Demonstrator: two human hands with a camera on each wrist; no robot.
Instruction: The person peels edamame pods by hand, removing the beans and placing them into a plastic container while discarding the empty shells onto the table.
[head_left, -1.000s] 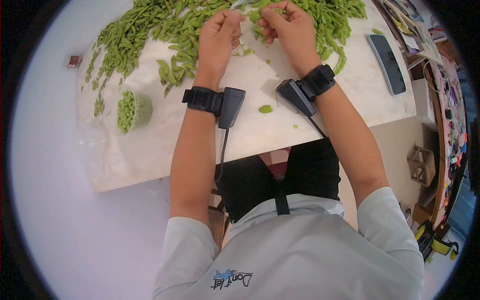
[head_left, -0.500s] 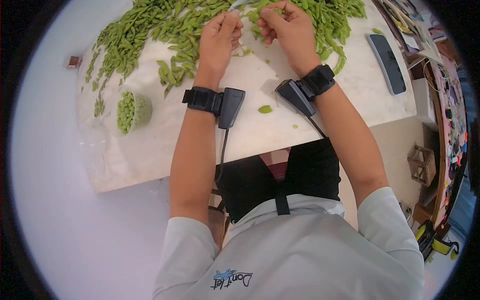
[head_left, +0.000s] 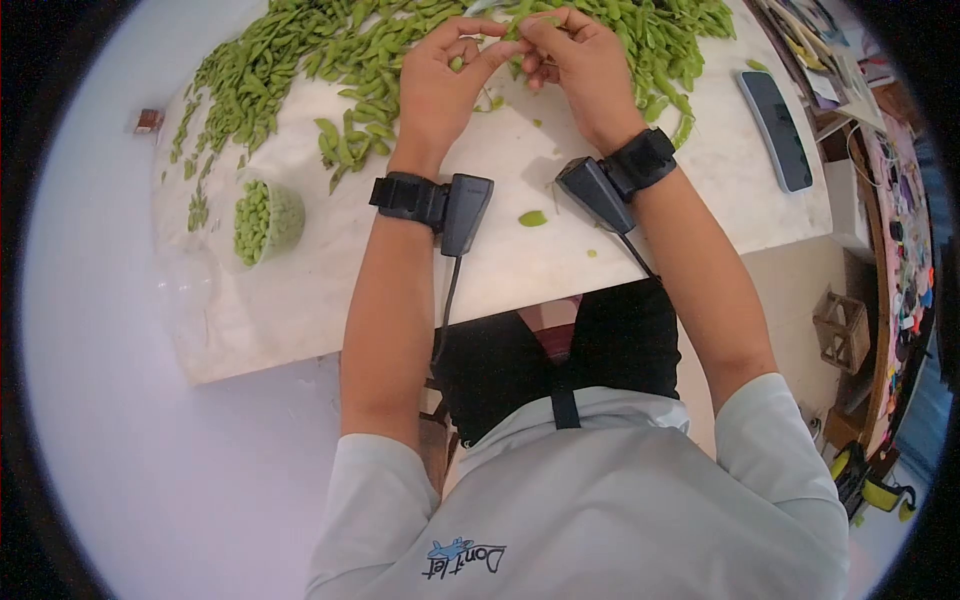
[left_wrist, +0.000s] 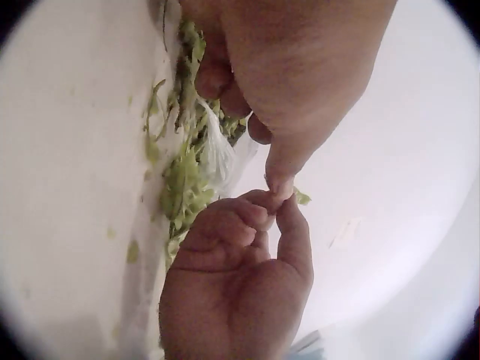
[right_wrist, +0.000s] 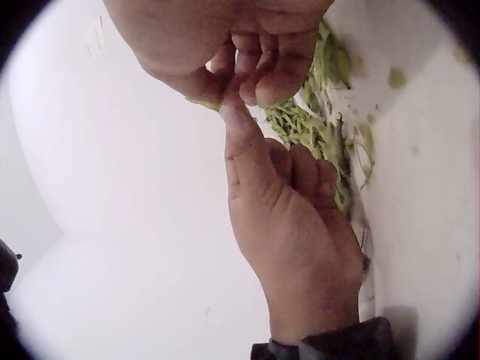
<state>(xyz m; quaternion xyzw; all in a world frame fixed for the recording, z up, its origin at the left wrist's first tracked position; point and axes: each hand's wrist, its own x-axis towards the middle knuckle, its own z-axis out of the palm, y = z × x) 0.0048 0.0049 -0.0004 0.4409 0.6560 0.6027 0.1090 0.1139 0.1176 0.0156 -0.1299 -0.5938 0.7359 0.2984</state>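
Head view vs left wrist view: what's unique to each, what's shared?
Only head view: a small cup of shelled green beans, a flat dark phone, the white marble table out to its edge. Only left wrist view: the hands' palm side close up, fingertips meeting. Both: the left hand and right hand pinching a small green pod piece beside the heap of green bean pods.

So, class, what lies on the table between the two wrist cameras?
One green piece lies on the white tabletop between them, seen in the head view.
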